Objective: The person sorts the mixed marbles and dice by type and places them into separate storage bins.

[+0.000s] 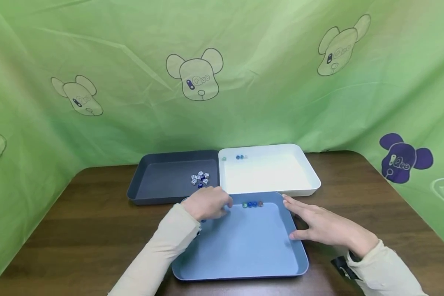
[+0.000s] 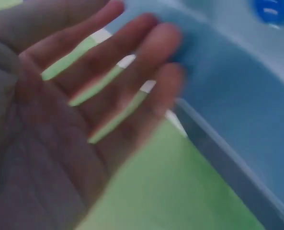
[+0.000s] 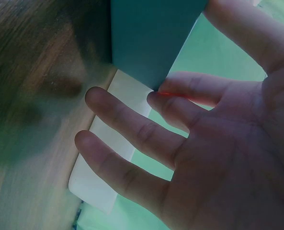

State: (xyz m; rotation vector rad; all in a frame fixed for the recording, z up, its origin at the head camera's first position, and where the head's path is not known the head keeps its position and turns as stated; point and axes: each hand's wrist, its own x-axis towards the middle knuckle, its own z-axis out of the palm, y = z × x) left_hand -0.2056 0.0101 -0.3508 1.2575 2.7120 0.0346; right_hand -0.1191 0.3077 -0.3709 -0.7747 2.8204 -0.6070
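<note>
My left hand (image 1: 209, 203) is over the far left part of the blue tray (image 1: 251, 250), its fingers loosely bent and no object seen in them. In the left wrist view its fingers (image 2: 146, 52) overlap the tray wall, and a blue marble (image 2: 272, 12) lies beyond them. Along the tray's far side sits a short row of marbles (image 1: 255, 204), greenish, blue and reddish. Another marble (image 1: 203, 220) shows partly from behind the left wrist. At the tray's right rim, my right hand (image 1: 320, 224) spreads its fingers, with thumb and fingertips right at the edge.
A dark grey tray (image 1: 159, 181) at the back left holds several white and blue dice (image 1: 201, 176). Beside it, a white tray (image 1: 270, 172) has several small marbles (image 1: 239, 157) near its far left edge. Behind the wooden table (image 1: 85, 230) hangs a green cloth (image 1: 133, 123).
</note>
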